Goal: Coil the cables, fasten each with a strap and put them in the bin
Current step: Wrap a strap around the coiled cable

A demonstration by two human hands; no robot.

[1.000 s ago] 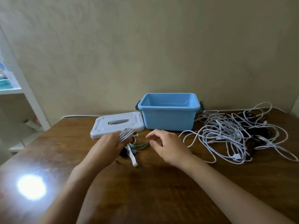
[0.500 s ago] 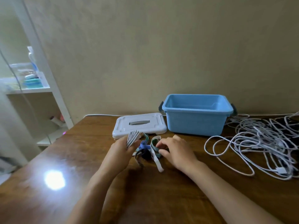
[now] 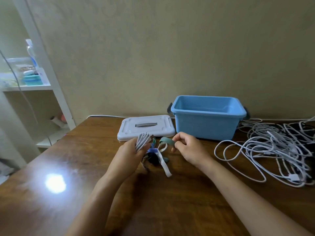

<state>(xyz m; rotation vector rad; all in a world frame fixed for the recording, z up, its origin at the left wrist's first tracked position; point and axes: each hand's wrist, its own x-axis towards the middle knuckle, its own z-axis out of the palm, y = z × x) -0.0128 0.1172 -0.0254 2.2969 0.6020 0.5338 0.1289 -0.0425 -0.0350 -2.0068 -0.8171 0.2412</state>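
Note:
My left hand (image 3: 128, 153) grips a coiled white cable (image 3: 143, 140), whose loops stick up out of the fist. My right hand (image 3: 188, 148) pinches one end of a green strap (image 3: 166, 141) and holds it just above the table. Between the two hands lies a small heap of straps (image 3: 157, 156) in white, blue, green and black. The open blue bin (image 3: 207, 117) stands behind my right hand against the wall. A big tangle of white cables (image 3: 271, 149) lies on the table at the right.
The bin's white lid (image 3: 146, 127) lies flat to the left of the bin. A white shelf unit (image 3: 36, 79) with small items stands left of the wooden table (image 3: 179, 201). A bright light glare shows on the tabletop at the left.
My right hand has reached into the strap heap and lifted a green strap out of it. The view has swung left. My left hand keeps its grip on the coiled cable.

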